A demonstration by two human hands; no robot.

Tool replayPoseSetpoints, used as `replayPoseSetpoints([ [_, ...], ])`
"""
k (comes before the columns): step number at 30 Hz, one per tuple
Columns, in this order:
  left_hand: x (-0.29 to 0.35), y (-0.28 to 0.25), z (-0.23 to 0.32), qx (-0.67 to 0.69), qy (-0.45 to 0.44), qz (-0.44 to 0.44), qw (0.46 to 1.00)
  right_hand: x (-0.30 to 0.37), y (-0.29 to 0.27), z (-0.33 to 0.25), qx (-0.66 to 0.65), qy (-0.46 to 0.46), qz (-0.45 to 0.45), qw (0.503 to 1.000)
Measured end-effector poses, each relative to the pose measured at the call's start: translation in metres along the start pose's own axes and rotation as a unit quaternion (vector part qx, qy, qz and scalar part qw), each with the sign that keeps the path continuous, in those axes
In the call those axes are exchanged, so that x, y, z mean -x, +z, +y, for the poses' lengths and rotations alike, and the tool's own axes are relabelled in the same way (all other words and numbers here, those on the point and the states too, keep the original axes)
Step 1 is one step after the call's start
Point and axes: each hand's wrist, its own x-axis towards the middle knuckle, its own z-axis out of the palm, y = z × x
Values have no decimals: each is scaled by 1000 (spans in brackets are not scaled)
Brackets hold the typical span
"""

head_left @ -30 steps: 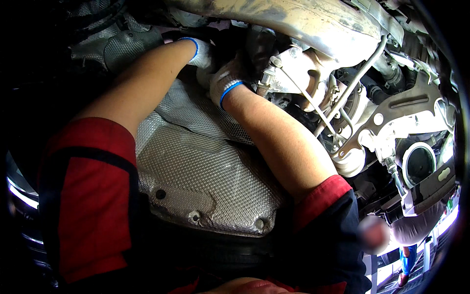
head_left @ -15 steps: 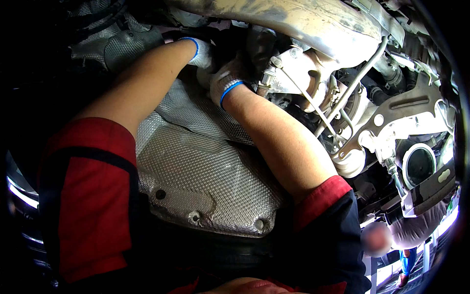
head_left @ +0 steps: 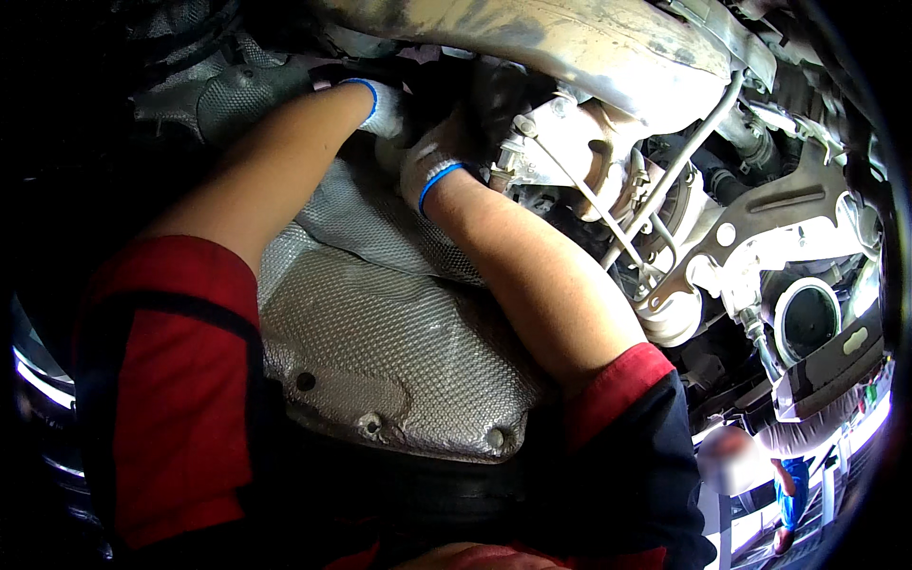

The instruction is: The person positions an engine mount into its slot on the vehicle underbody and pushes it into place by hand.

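Observation:
Both my arms reach up into a dark gap in a vehicle's underside. My left hand (head_left: 385, 112), in a white knit glove with a blue cuff, sits at the gap's left side. Close beside it is my right hand (head_left: 432, 161), gloved the same way, with its wrist just left of a bright metal bracket. The fingers of both hands vanish into shadow, so what they touch or hold is hidden. Below them spreads a dimpled silver heat shield (head_left: 399, 332) with several fastener holes along its lower edge.
A large, stained tan metal casing (head_left: 560, 47) crosses the top. On the right are a thin diagonal metal rod (head_left: 679, 171), a slotted bracket arm (head_left: 788, 201) and a round open pipe end (head_left: 809, 320). Another person (head_left: 807, 437) is at the lower right.
The view has shifted slightly, so most parts sit a little farther left. Both hands remain in the same gap, and the right one has hardly moved relative to the parts.

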Motion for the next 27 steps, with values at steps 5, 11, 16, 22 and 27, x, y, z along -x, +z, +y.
replayPoseSetpoints([
  [5, -10, -1, 5, 19, -13, -34, 999, -4, 8, 2, 1, -21, 4, 1000],
  [11, -7, -3, 4, 21, -26, -47, 998, 21, -11, 12, 14, -71, -15, 997],
  [16, -9, -2, 2, 23, -24, -47, 998, 23, -18, 15, 12, -70, -61, 996],
  [22, 0, -5, 0, 35, -38, -56, 997, 21, -16, 9, 8, -23, -17, 1000],
  [27, 16, -58, 45, 26, -97, -82, 992, 63, -43, 41, -32, -150, -62, 986],
])
